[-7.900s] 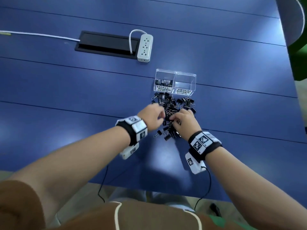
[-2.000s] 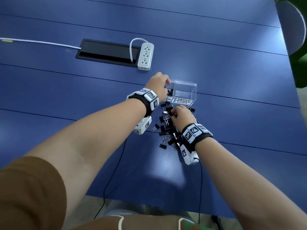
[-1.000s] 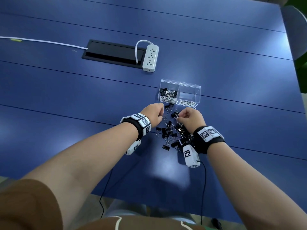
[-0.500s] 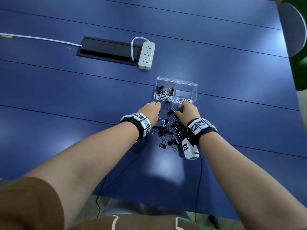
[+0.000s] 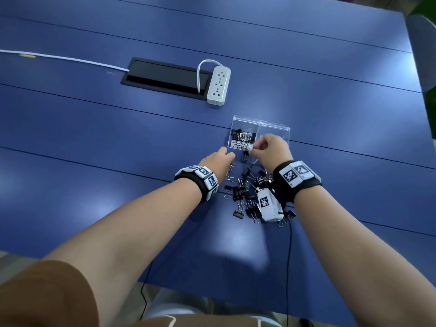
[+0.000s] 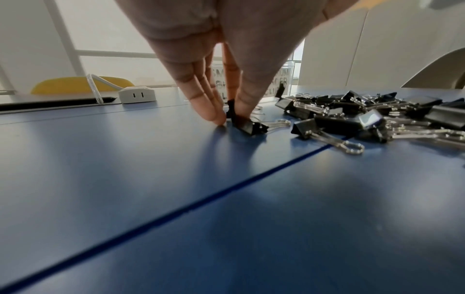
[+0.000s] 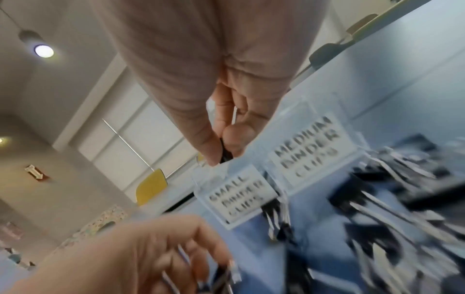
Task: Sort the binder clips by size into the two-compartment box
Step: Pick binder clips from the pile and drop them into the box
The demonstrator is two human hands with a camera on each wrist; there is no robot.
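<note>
A clear two-compartment box [image 5: 276,127] stands on the blue table; its left compartment, labelled small [image 7: 236,197], holds several black clips [image 5: 243,135]. A pile of black binder clips [image 5: 247,192] lies in front of it. My right hand [image 5: 256,147] hovers at the box's front wall and pinches a small black clip [image 7: 224,154] between thumb and forefinger. At the pile's left edge my left hand [image 5: 230,159] is down on the table, its fingertips [image 6: 214,117] pinching a small black clip [image 6: 231,110]. My right hand hides most of the medium compartment.
A white power strip [image 5: 218,86] and a black cable hatch [image 5: 162,77] lie beyond the box, with a white cable [image 5: 59,58] running left. The table's near edge is just below my forearms. A chair [image 5: 422,50] stands at the far right.
My right hand has risen from the pile to the box's front with a clip pinched. The left hand, at the small compartment two seconds ago, is back on the table at the pile.
</note>
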